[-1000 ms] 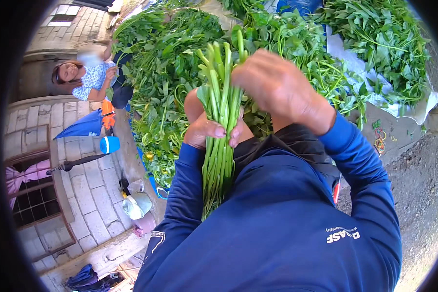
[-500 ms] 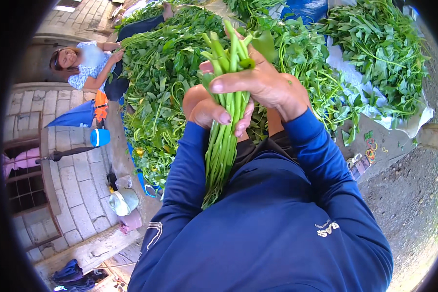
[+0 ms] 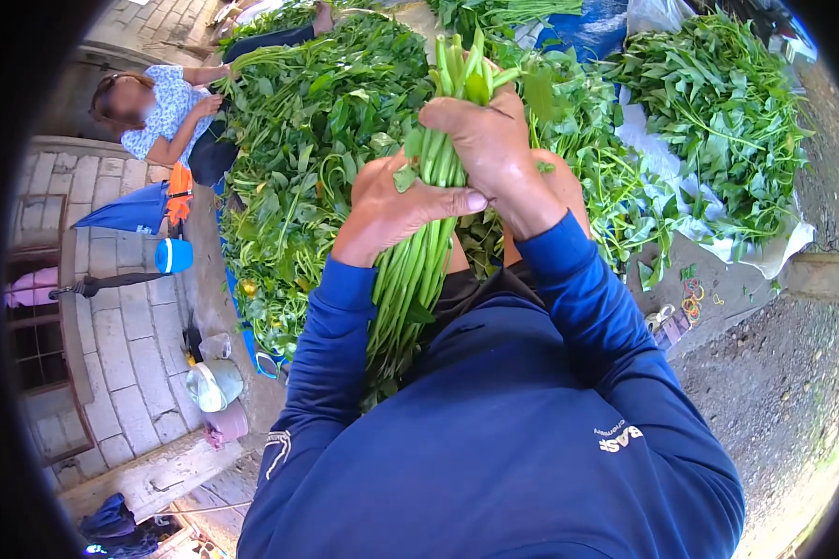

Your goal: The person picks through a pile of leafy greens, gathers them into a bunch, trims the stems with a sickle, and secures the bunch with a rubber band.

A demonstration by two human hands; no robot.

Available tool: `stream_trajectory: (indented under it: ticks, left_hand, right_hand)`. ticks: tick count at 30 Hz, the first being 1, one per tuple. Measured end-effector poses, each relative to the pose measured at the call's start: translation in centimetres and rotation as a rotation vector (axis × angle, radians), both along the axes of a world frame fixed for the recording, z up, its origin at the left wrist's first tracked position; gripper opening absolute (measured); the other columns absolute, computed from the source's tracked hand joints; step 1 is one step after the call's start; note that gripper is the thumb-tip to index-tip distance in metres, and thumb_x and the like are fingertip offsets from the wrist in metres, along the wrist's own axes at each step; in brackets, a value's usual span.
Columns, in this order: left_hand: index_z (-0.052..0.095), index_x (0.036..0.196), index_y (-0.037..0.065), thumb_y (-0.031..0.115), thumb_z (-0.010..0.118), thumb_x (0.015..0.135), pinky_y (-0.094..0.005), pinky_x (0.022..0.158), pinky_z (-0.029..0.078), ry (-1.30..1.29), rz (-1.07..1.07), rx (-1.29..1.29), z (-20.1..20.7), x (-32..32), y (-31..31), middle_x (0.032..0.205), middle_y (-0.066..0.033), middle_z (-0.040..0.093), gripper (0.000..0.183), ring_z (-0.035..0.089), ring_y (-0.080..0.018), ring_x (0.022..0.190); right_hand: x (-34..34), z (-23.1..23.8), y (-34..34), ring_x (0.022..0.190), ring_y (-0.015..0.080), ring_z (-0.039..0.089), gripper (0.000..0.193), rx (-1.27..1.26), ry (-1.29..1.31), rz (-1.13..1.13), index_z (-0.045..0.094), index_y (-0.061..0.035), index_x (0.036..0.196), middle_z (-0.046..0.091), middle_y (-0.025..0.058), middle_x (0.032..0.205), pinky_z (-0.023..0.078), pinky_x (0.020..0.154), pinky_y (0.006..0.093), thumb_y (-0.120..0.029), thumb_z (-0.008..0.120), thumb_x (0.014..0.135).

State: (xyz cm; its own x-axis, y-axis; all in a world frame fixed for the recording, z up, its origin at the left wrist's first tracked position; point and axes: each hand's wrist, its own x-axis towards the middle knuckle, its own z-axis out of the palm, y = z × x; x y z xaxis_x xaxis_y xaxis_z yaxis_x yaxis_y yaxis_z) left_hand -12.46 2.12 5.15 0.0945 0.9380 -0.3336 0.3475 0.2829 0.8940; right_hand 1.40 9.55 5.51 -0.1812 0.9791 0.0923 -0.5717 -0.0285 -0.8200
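A thick bundle of long green vegetable stems (image 3: pixel 410 284) stands upright before my body, cut ends up and the lower part hanging toward my lap. My left hand (image 3: pixel 391 207) wraps round its middle, with the thumb across the front. Just above, my right hand (image 3: pixel 499 149) grips the bundle near its top, with the thumb over the stems. The fingers behind the stems are mostly hidden. A few small leaves stick out between and beside my hands. Under and beyond my hands spreads a large pile of leafy greens (image 3: pixel 317 140).
Another heap of greens (image 3: pixel 718 130) lies on white sheeting (image 3: pixel 667 163) at the right. Colored rubber bands (image 3: pixel 693 303) and a phone-like object (image 3: pixel 671 328) sit on the ground nearby. At the left a person (image 3: pixel 172 107) handles greens. A blue pail (image 3: pixel 173 256) and a bucket (image 3: pixel 213 385) stand by a block wall.
My left hand has turned, its thumb now lying across the front of the stems. My right hand has shifted slightly up the bundle. The lower stems now fan wider.
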Motion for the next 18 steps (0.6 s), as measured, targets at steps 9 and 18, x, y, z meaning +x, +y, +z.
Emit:
stream_trajectory:
  ticks: [9,18]
  left_hand:
    - [0.058,0.138,-0.003,0.015,0.091,0.075,-0.0354,0.1,0.053,0.024,-0.083,0.285,4.2,-0.9,-0.4,0.118,-0.0117,0.073,0.073,0.068,-0.021,0.108]
    - [0.066,0.118,0.003,0.011,0.078,0.086,-0.0344,0.09,0.059,-0.303,0.151,0.544,13.6,-15.4,-3.0,0.095,-0.0084,0.074,0.035,0.073,-0.0199,0.091]
  right_hand:
    - [-2.9,4.3,-0.9,0.068,0.014,0.069,0.021,0.328,0.063,-0.082,0.069,-0.0009,0.101,0.071,0.0028,0.081,0.056,0.061,0.0309,0.009,0.071,0.083]
    - [1.6,7.2,-1.4,0.119,0.0204,0.068,0.045,0.582,-0.302,0.102,0.066,-0.0002,0.134,0.073,0.0138,0.126,0.053,0.104,0.0353,-0.007,0.077,0.092]
